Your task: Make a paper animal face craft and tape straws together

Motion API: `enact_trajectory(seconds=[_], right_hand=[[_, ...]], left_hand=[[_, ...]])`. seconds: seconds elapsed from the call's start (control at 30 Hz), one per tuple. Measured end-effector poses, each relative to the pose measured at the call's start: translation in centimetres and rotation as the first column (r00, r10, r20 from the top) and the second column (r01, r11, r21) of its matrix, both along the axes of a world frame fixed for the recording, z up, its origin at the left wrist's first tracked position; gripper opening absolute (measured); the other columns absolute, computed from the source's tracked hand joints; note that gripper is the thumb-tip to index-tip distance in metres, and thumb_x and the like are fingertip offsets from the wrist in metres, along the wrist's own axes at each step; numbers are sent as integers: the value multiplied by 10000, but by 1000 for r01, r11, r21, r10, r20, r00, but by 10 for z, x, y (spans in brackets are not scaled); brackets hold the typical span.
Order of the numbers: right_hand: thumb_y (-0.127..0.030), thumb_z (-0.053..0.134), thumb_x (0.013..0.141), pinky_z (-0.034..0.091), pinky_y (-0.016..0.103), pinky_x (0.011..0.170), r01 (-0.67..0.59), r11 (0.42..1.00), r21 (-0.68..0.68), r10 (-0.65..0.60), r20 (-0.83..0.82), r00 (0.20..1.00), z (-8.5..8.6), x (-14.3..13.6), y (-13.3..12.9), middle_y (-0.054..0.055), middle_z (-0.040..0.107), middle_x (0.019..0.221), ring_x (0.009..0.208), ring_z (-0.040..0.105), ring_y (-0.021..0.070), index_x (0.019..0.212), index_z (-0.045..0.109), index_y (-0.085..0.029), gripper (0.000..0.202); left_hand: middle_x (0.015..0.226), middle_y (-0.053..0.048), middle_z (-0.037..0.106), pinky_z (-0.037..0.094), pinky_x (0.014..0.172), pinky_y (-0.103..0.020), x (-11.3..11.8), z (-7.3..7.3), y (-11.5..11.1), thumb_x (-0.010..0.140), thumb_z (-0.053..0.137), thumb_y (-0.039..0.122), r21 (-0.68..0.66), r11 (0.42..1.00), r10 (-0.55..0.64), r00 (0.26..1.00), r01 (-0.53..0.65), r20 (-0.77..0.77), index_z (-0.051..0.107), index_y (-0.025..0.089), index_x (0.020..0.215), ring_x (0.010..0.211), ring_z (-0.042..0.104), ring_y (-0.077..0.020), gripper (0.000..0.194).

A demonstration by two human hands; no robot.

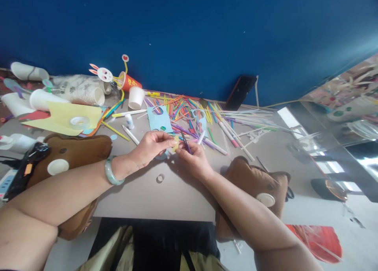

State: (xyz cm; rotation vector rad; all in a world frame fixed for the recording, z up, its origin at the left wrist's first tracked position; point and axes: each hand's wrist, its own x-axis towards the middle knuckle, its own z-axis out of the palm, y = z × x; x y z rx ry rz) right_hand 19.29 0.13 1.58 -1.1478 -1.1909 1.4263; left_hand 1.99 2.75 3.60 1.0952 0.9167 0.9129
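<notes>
My left hand (153, 146), with a pale green bangle (110, 171) at its wrist, pinches a small yellow piece (176, 143) between thumb and fingers. Close beside it, my right hand (193, 157) is closed on dark scissors (186, 141), whose blades point up and away. The right fingertips are near or touching the yellow piece; which one cannot be told. Just beyond the hands lies a light blue paper (159, 115) with holes cut in it. A small clear round object (160, 178) rests on the table below the hands.
Colourful sticks (180, 106) spread along the wall. Paper cups (136, 97), a yellow sheet (59, 115) and a roll of tape (79, 122) stand or lie at the left. Brown cushions (100, 145) (248, 176) flank the table edge. A phone (240, 92) leans on the wall.
</notes>
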Motion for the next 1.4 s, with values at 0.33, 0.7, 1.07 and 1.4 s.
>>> enact_trajectory(seconds=[0.33,0.7,1.07,1.4], right_hand=[[-385,753,700,276,242,518,-6,1000,-1,6,-28,1000,1,-1,-1,-53,466,561,514,364,72,685,570,-174,279],[-426,766,694,266,244,489,-3,1000,-21,2,-34,999,-1,-1,-1,-60,439,537,483,340,70,685,565,-181,318],[-676,528,855,207,255,468,18,992,127,-21,19,1000,-4,-1,-5,-65,360,485,456,290,78,752,619,-171,523],[-506,751,736,202,239,461,40,999,-28,-44,-150,988,-2,-1,0,-97,309,469,445,244,67,731,580,-191,358]], left_hand=[[585,27,577,300,433,-176,0,5,-2,716,775,337,18,1000,6,999,-6,-37,692,140,744,469,407,-38,215],[552,41,545,289,406,-176,1,7,-4,724,754,289,7,1000,3,999,-2,-36,680,143,729,429,384,-32,163],[559,37,547,288,418,-190,-1,11,-2,706,779,391,3,1000,29,999,-29,-45,689,140,729,438,394,-38,267],[612,17,591,292,425,-190,-3,7,1,692,803,391,-32,999,42,999,-42,3,712,148,742,462,425,-42,265]])
